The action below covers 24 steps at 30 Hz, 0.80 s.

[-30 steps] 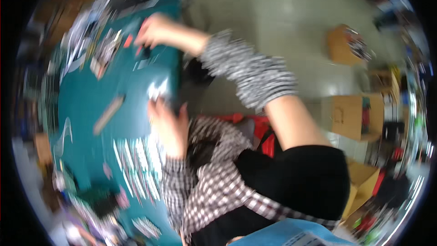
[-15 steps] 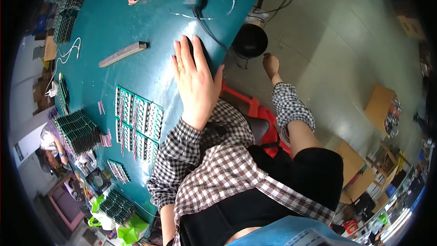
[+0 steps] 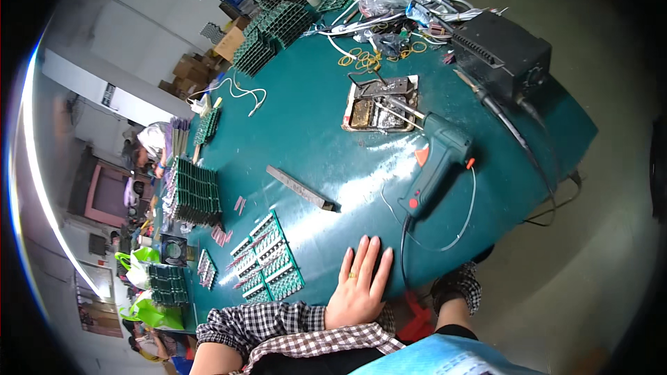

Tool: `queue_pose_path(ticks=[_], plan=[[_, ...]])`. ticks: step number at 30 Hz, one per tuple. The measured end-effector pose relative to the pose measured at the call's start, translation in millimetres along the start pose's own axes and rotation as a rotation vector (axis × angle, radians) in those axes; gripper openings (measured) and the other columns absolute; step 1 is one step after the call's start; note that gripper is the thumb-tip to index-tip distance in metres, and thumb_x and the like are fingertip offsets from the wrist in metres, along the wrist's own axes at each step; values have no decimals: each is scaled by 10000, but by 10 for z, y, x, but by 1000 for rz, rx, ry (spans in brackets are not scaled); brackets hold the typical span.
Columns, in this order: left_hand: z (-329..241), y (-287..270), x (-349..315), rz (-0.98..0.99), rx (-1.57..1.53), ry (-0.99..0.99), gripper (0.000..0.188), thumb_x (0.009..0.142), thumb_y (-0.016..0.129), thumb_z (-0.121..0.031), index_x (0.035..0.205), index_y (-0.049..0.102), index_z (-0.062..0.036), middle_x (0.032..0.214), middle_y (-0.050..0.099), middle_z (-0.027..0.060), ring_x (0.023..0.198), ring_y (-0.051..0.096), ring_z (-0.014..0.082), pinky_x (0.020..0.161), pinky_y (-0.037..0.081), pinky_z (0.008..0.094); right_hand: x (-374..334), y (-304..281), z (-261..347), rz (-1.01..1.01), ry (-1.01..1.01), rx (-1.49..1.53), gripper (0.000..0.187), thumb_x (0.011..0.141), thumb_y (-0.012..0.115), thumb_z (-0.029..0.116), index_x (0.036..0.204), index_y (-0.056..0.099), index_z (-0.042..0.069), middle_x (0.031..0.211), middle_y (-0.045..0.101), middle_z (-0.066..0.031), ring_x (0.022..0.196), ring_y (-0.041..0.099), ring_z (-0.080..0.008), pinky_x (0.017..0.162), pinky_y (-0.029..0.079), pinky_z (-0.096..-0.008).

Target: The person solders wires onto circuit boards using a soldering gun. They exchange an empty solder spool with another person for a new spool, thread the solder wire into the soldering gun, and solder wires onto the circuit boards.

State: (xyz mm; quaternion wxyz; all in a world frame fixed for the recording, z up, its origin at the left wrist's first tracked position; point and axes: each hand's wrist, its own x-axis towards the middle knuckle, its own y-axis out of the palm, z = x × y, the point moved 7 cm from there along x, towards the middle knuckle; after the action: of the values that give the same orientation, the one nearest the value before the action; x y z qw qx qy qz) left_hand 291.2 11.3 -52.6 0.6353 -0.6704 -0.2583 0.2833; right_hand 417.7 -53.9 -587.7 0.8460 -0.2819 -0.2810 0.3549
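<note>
My left hand (image 3: 356, 295), a ring on one finger, lies palm down on the green table with its fingers stretched out, holding nothing. A checked sleeve covers part of its forearm. To its left lies a green circuit board panel (image 3: 267, 257) with rows of white and dark parts. A grey metal bar (image 3: 299, 187) rests beyond the fingers. To the right is a dark green glue gun (image 3: 439, 160) with an orange trigger, its cord running down past my fingertips. My right sleeve (image 3: 462, 285) shows beside the table edge; the right hand itself is hidden.
Farther back sit a grimy metal tray (image 3: 361, 112), a black box-shaped unit (image 3: 504, 55) and a soldering iron (image 3: 497, 107). Tangled wires (image 3: 375, 31) lie at the far edge. Stacks of circuit boards (image 3: 194, 191) line the left side, near green bags (image 3: 149, 309).
The view has tilted up and turned, bringing the far table and its tools into sight. My left hand stays flat on the table. My right hand has gone out of sight.
</note>
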Motion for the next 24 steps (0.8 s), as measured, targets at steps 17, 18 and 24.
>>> queue_pose_path(ticks=[17, 18, 24], plan=[[19, -47, 25, -33, 33, -75, 504, 823, 451, -106, 1324, 414, -78, 1384, 362, 203, 1292, 357, 347, 1039, 293, 500, -921, -822, 205, 211, 600, 840, 301, 868, 495, 174, 1118, 543, 13, 1057, 589, -106, 924, 579, -218, 777, 484, -320], [42, -93, 14, -30, 25, -92, 513, 822, 452, -107, 1331, 404, -78, 1393, 348, 203, 1300, 343, 347, 1042, 288, 501, -438, -834, 502, 228, 621, 859, 308, 872, 494, 176, 1128, 539, 12, 1068, 586, -108, 933, 578, -218, 782, 484, -320], [96, -141, 31, -58, -43, 17, 608, 767, 458, -91, 1357, 342, -3, 1410, 286, 255, 1327, 265, 393, 1056, 251, 519, 927, -1279, 1323, 123, 888, 899, 345, 896, 482, 189, 1186, 512, 6, 1134, 572, -115, 986, 573, -217, 807, 488, -318]])
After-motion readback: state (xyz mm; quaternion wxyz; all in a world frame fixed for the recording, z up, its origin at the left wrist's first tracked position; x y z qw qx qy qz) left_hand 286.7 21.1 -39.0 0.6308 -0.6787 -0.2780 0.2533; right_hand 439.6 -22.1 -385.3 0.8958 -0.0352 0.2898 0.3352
